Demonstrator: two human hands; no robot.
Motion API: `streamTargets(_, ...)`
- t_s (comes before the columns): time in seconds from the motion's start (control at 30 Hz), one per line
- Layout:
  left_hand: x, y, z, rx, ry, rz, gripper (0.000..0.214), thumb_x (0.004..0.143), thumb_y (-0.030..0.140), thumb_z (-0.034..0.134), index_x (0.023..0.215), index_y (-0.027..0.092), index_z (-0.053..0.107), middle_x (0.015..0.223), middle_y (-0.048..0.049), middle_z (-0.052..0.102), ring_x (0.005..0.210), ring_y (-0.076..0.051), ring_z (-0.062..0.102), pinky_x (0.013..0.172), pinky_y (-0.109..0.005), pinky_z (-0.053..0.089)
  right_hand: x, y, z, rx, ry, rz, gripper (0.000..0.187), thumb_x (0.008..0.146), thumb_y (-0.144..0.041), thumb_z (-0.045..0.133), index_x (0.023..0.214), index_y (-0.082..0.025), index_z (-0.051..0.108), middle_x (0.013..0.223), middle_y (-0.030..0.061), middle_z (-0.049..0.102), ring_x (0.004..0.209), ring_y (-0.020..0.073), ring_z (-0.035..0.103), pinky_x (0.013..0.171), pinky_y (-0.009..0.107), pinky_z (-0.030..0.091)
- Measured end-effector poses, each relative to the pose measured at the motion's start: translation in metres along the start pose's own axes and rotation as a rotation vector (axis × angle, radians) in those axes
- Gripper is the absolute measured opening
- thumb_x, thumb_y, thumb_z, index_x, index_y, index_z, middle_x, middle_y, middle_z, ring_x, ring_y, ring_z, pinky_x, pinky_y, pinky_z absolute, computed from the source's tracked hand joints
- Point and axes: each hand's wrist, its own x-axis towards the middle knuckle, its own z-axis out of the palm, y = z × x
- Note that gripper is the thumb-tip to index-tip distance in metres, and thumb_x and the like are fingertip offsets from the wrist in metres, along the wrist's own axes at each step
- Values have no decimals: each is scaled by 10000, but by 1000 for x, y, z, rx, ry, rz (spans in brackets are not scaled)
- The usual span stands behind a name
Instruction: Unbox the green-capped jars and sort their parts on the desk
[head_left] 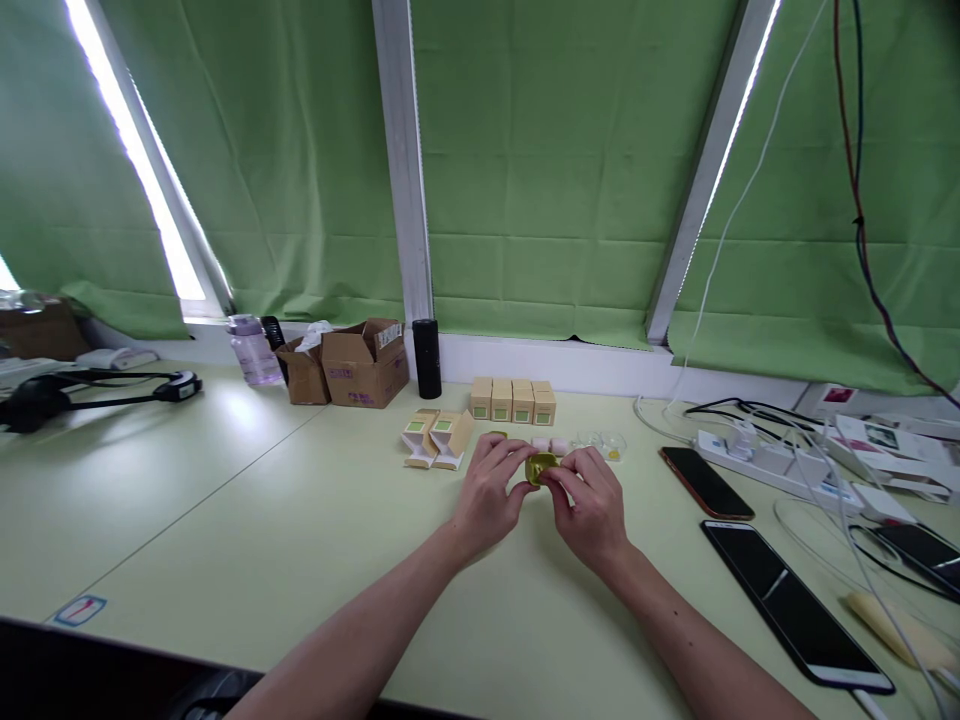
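Between my two hands, above the table, is a small shiny olive-yellow piece (537, 468) shaped like a shallow cup. My left hand (486, 492) pinches its left edge with thumb and fingers. The fingertips of my right hand (591, 502) grip it from the right, partly covering it. Just behind my left hand a bit of another olive-yellow thing (498, 434) shows. Small pink pieces (558, 446) and clear round containers (613, 444) lie beyond my fingers. To the left stand two opened small cartons (451, 436) with their flaps out.
Several closed small cartons (513, 402) stand in a row at the back. Left of them are a black cylinder (427, 360), a brown cardboard box (366, 368) and a purple bottle (255, 352). Phones (787, 600), a power strip (776, 470) and loose cables crowd the right side.
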Motion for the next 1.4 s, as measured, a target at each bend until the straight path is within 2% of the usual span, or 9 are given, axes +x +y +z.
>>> streamTargets(0.57,-1,-2,0,17,-9,-16,453,898,107,683,1331,237,643,1213,-108,703,1144,-292,536,974,-492,541,1,-1,0,-8,6,-4,165,956,-90,614,850,-201,677,762,35,549,758,190,469,649,330,377)
streamTargets(0.73,-1,-9,-1,30,6,-44,451,890,91,682,1315,238,643,1213,-104,702,1148,-290,540,981,-488,532,1,-5,-1,13,17,-17,149,950,-92,626,878,-209,685,766,36,552,762,191,483,640,329,378)
streamTargets(1.07,4,-22,-7,36,118,-198,420,860,119,738,1255,243,667,1185,-78,714,1154,-292,563,1013,-500,508,0,-10,-1,50,27,-21,143,947,-82,621,929,-208,687,813,47,593,788,195,529,683,332,432)
streamTargets(1.27,8,-36,-13,35,307,-354,401,847,182,762,1237,253,697,1169,-82,729,1159,-298,575,999,-502,510,-2,5,5,82,-29,51,151,972,-117,591,936,-223,693,924,62,702,879,212,615,773,355,492)
streamTargets(1.4,9,-46,-14,-2,360,-440,411,837,207,774,1238,267,705,1174,-82,731,1150,-290,581,954,-476,521,4,21,18,32,-133,131,168,974,-140,590,897,-226,713,920,52,753,911,223,625,790,359,480)
